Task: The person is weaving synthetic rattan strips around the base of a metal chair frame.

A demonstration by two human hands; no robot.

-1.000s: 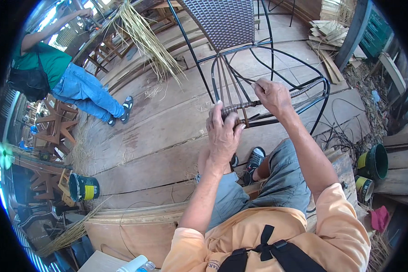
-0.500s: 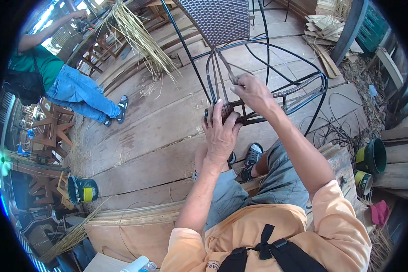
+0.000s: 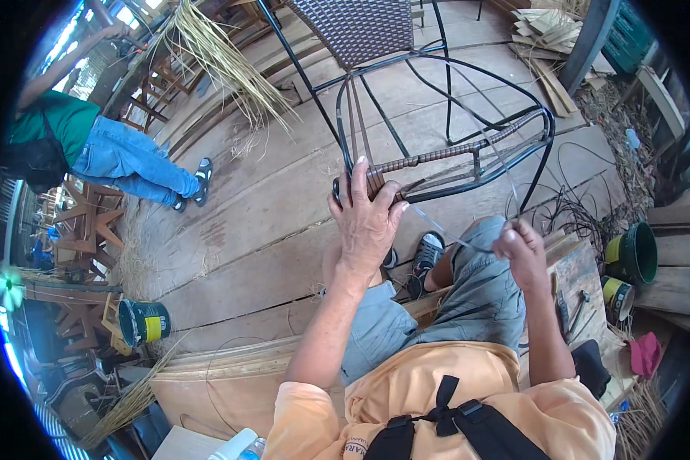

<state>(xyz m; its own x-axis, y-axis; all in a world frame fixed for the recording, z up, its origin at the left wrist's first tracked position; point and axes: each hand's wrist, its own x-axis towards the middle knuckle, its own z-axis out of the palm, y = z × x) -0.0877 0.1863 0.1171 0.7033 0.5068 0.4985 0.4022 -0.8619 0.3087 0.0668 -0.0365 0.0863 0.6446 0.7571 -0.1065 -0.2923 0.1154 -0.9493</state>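
A chair with a black metal frame (image 3: pixel 548 165) and a woven brown backrest (image 3: pixel 360 31) stands before me. Brown strip is wound around the near seat rail (image 3: pixel 437 157), and a few strips run from the left end of that rail back to the backrest. My left hand (image 3: pixel 364 222) grips the rail's left corner, its fingers over the wound part. Closed by my right thigh, my right hand (image 3: pixel 523 249) pinches a thin flat strip (image 3: pixel 445 230) that stretches back to the rail near my left fingers.
A person in a green shirt and jeans (image 3: pixel 123 157) stands at the left beside hanging straw-like fibres (image 3: pixel 215 65). Dark buckets (image 3: pixel 144 322) stand left and right. Coiled strips (image 3: pixel 567 215) lie right of the chair. Tools (image 3: pixel 581 310) rest on the bench by my right arm.
My right hand has moved from above the seat frame down toward my right thigh, drawing the strip out. My left hand stays on the corner; the view has shifted slightly.
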